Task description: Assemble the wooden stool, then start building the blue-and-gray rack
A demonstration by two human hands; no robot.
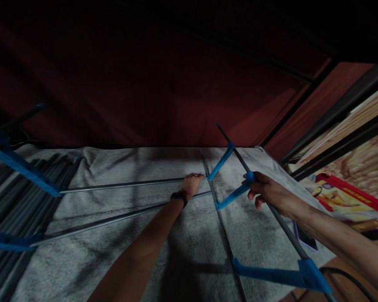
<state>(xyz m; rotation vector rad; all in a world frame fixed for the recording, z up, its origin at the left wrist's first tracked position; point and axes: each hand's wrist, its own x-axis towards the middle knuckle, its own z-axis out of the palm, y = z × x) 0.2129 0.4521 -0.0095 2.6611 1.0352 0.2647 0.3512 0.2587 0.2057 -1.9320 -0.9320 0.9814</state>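
Steadying the joint seems to be the step in hand, on a frame of slim grey metal tubes and blue plastic brackets (234,196) that stands on the right half of the plush grey cloth (113,167), spanning from near its far edge to its near side. Your right hand (261,189) grasps the end of the middle blue bracket where it meets the sloping dark-grey tube (286,230). Your left hand (193,184) is closed over the upper long silvery tube (126,183), just beside the crossing tube.

To do this well, brace with your left hand close to the joint and push along the tube's line with your right; a sideways push could twist the bracket or lift a neighbouring joint. Check that each tube sits squarely before letting go.

Farther out, a bundle of loose dark-grey tubes (55,184) lies at the cloth's left end. Near the right edge lies a flat, purple-rimmed dark object (305,237). Beyond that edge, the red-and-yellow printed package (353,197) carries lettering too blurred to read; you can make out no brand anywhere.
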